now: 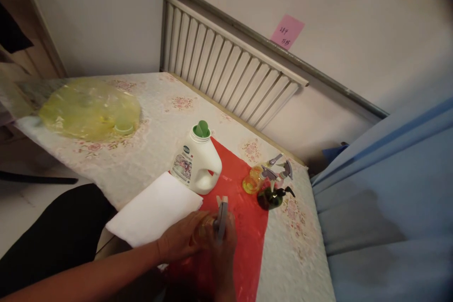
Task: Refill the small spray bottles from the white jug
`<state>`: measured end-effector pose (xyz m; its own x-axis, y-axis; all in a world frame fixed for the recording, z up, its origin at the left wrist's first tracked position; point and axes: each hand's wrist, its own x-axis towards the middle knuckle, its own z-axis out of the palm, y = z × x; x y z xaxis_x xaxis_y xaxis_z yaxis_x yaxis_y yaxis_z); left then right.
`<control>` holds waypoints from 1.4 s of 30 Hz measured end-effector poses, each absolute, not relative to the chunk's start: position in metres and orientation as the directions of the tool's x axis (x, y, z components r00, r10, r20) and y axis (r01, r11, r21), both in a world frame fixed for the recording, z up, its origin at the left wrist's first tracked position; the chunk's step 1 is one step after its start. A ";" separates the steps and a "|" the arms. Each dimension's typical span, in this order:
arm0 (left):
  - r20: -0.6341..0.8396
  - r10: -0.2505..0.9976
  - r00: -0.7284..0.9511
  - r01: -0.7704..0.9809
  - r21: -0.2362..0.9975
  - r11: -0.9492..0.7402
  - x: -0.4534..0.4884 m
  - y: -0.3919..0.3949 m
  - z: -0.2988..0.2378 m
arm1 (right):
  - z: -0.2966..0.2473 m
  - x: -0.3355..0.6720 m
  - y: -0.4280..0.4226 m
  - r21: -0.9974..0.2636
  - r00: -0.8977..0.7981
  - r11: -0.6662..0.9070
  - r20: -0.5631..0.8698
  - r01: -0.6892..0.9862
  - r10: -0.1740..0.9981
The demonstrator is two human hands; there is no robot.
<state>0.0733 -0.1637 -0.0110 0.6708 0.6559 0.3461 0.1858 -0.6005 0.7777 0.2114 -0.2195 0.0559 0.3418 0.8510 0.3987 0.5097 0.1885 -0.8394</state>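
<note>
Over a red sheet (253,217), a spray bottle with a see-through, yellowish body (201,232) is between my hands. My left hand (182,236) is wrapped round its body. Closed about the grey-and-white spray head (222,217) is my right hand (226,240); its fingers partly hide where head and bottle meet. Just beyond my hands stands a cream detergent jug (200,165) with a green pouring spout (202,129) and no cap on. A folded white cloth (152,210) lies beside my left forearm.
On the right are more bottles: a yellow spray bottle (251,181) and a dark green pump bottle (269,199). A yellow plastic bag (92,108) with a green cap (124,125) lies far left on the flowered tablecloth (152,127). A radiator (222,61) and blue curtain (382,207) border the table.
</note>
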 end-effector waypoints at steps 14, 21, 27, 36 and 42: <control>0.357 0.688 0.632 0.210 0.776 -0.595 0.074 -0.166 -0.003 | 0.058 0.234 -0.231 -0.799 0.161 0.236 0.380 0.553 0.911; 0.350 0.690 0.633 0.188 0.796 -0.576 0.073 -0.167 0.000 | 0.065 0.239 -0.234 -0.849 0.204 0.184 0.320 0.496 0.925; 0.361 0.682 0.636 0.186 0.786 -0.589 0.074 -0.163 -0.012 | 0.062 0.227 -0.228 -0.892 0.349 0.131 0.299 0.432 0.888; 0.379 0.666 0.643 0.178 0.771 -0.611 0.075 -0.161 -0.017 | 0.046 0.206 -0.218 -0.854 0.557 0.122 0.432 0.506 0.709; 0.407 0.655 0.637 0.148 0.769 -0.622 0.077 -0.159 -0.025 | 0.042 0.199 -0.214 -0.796 0.599 0.060 0.500 0.602 0.625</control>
